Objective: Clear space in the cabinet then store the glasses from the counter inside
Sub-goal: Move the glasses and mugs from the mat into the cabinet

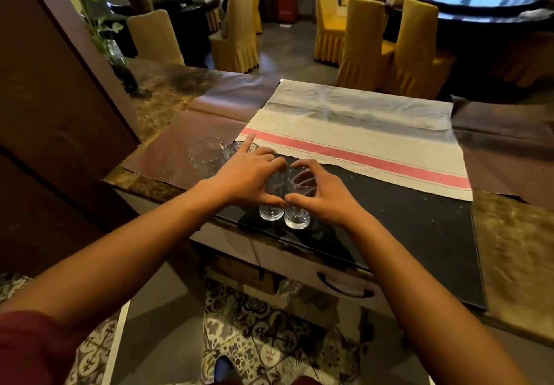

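The left hand (245,177) curls around one clear glass (272,201) while the right hand (322,195) wraps a second glass (297,209); the two tumblers stand touching on the black mat (419,228) at the counter's (509,252) near edge. Two more glasses (207,155) stand just left, perhaps touching. A striped cloth (359,132) lies behind.
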Demonstrator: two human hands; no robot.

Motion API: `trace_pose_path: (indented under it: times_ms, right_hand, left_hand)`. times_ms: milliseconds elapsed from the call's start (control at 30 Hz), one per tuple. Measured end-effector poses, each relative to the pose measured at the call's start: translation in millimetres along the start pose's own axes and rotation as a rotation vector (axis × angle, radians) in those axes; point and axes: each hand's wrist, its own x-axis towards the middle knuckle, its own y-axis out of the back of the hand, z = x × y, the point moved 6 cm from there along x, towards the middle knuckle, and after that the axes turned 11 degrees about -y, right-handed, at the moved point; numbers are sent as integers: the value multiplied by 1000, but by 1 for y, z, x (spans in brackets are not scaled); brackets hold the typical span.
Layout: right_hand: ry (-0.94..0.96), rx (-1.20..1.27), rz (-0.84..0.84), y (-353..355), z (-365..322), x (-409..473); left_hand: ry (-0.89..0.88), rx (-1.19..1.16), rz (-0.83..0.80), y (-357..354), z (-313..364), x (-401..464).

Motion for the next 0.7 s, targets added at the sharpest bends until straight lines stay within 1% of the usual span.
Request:
trace_pose_path:
  times_ms: [233, 433, 600, 700]
  right_hand:
    - [16, -3, 11, -4, 1, -4]
    - [-3, 19, 62, -5, 1, -10]
    - [-19, -2, 86, -7, -1, -11]
    - [-50, 3, 103, -9, 2, -13]
  left_hand:
    - [-6, -7, 49, 4, 5, -5]
    - [-91, 12, 211, 16, 16, -12]
    - [-83, 0, 240, 27, 18, -20]
    - [-94, -9, 299, 33, 22, -29]
